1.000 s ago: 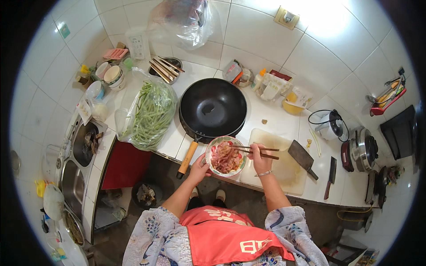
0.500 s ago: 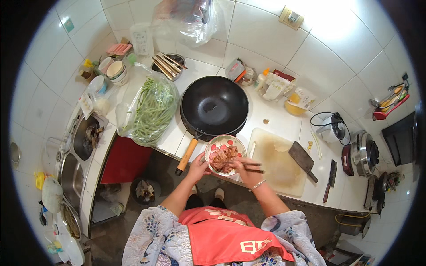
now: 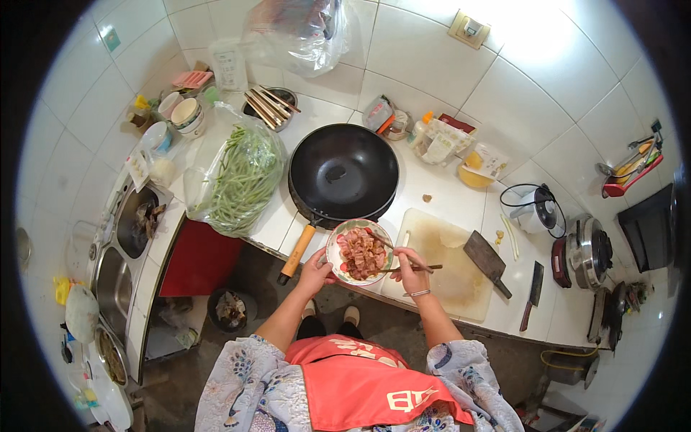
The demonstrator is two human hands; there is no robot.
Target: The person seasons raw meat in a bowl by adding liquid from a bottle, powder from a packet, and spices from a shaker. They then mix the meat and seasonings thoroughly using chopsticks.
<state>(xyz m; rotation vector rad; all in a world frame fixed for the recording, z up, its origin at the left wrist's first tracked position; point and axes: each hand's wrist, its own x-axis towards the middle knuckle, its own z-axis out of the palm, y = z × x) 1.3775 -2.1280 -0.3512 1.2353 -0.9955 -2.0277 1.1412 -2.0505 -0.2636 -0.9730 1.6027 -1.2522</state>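
Note:
My left hand [image 3: 314, 273] grips the left rim of a patterned bowl [image 3: 334, 243] at the counter's front edge. Small chunks of reddish-brown raw meat [image 3: 360, 253] lie inside it. Between the fingers of my right hand [image 3: 412, 273] is a pair of dark chopsticks [image 3: 427, 268], spread apart, with their tips over the meat at the bowl's right side. Just behind the bowl sits a black wok [image 3: 344, 158] with a small dark wet patch at its bottom. Its wooden handle [image 3: 298, 250] points toward me, left of the bowl.
A cutting board [image 3: 439, 281] with a cleaver [image 3: 486, 263] lies to the right, a knife [image 3: 533, 295] beyond it. Left of the wok is a plastic bag of green beans [image 3: 241, 176]. Several chopsticks rest across a metal bowl [image 3: 288, 96]. A double sink [image 3: 115, 281] is far left.
The chopsticks have opened wider, and my right hand has shifted a little right, uncovering more meat. The bowl still sits in my left hand, and the whole view has shifted slightly.

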